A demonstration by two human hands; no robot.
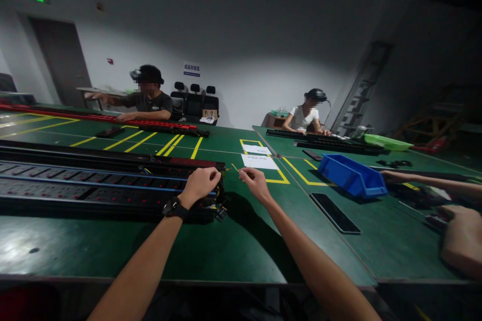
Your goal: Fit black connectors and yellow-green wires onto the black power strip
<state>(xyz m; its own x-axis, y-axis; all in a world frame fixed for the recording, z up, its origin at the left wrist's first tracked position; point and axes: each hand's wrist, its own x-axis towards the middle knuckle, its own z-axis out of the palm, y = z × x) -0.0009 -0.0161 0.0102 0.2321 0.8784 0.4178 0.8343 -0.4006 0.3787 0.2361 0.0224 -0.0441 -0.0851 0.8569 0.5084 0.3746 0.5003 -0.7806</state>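
A long black strip assembly lies flat on the near left of the green table, running from the left edge of the view to the hands near the middle. Its upper side is mostly dull black, divided lengthwise into parallel rows by narrow blue lines. Small red dots sit along these rows at fairly regular spacing, with faint pale marks among them. A dark reddish band shows along the far side, and a little bundle of blue and yellow wires stands out there. The right end looks busier — dark parts, bits of yellow, and a greyish connector sticking out at the near corner.

The left hand, with a black watch at its wrist, rests over that right end, fingers curled in; whether it grips anything I cannot tell. Just to its right, the right hand has thumb and forefinger brought together on a thin yellow wire — its tip points left, towards the assembly's end.

Farther right lie a dark flat device and, beyond it, a blue bin.
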